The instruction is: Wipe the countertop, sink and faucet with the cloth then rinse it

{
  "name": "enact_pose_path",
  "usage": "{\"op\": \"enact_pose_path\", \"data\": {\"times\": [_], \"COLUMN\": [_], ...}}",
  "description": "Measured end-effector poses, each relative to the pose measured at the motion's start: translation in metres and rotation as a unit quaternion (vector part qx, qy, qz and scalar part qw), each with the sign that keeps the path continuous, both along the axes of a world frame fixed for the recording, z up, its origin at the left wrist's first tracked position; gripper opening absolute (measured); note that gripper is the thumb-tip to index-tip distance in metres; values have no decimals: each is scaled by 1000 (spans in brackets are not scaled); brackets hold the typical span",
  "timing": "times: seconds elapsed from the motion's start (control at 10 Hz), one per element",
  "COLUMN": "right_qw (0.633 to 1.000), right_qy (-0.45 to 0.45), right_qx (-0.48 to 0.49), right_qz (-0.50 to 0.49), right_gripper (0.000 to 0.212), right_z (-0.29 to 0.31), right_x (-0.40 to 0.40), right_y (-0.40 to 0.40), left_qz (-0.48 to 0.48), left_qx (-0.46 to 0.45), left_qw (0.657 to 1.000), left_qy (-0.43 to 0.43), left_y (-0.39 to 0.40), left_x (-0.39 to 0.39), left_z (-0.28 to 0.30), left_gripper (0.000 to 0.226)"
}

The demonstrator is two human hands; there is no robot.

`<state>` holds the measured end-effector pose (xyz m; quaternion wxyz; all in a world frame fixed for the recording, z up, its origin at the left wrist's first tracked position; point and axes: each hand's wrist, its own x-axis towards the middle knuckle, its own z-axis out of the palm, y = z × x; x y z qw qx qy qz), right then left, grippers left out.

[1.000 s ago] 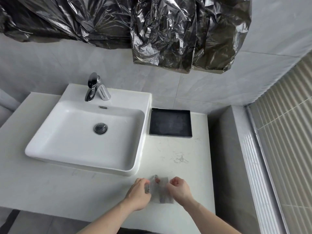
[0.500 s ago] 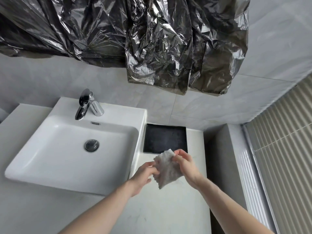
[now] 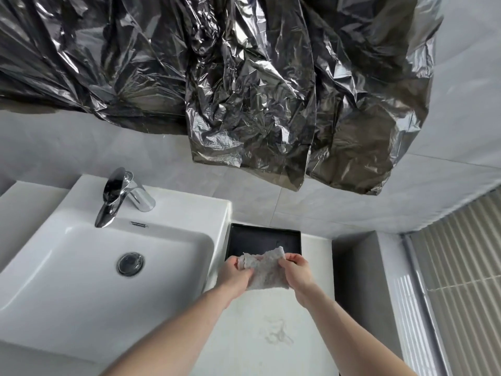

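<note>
A small grey-white cloth (image 3: 267, 271) hangs between my two hands, lifted above the white countertop (image 3: 260, 329) to the right of the sink. My left hand (image 3: 234, 272) grips its left edge and my right hand (image 3: 296, 272) pinches its right edge. The white rectangular sink (image 3: 81, 289) fills the left, with a round drain (image 3: 130, 264) in its basin. A chrome faucet (image 3: 119, 196) stands on the sink's back rim. Faint smudges mark the countertop below the cloth.
A black tray (image 3: 263, 238) lies on the countertop behind my hands, against the grey tiled wall. Crumpled black plastic sheeting (image 3: 244, 85) hangs overhead. A grey ledge (image 3: 360, 280) and a ribbed wall panel (image 3: 461, 267) bound the right side.
Both hands lifted the cloth off the countertop's front and carried it back toward the black tray. My left hand, loose half a second ago, now grips the cloth. The view tilted upward.
</note>
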<state>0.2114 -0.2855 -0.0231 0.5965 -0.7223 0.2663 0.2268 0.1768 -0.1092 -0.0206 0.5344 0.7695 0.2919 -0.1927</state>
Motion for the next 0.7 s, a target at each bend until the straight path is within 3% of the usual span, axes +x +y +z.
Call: {"op": "enact_pose_path", "data": {"times": [0.1, 0.2, 0.3, 0.4, 0.5, 0.7], "right_qw": [1000, 998, 974, 945, 928, 923], "right_qy": [-23, -60, -64, 4, -2, -87], "right_qx": [1, -36, -161, -219, -227, -219], "right_qz": [-13, 9, 145, 245, 296, 303], "right_gripper": [6, 11, 31, 48, 54, 51], "right_z": [0, -3, -19, -36, -38, 6], "right_x": [26, 40, 38, 27, 14, -2], "right_y": [4, 6, 1, -2, -3, -8], "left_qz": [-13, -58, -180, -255, -299, -234], "left_qx": [36, 41, 126, 161, 146, 74], "left_qw": [999, 997, 975, 951, 940, 969], "left_qy": [-25, -22, 35, 62, 76, -16], "left_y": [-1, 5, 11, 12, 9, 20], "left_x": [30, 50, 50, 43, 31, -1], "left_z": [-2, -13, -24, -26, -20, 5], "left_gripper": [14, 36, 70, 65, 62, 44]}}
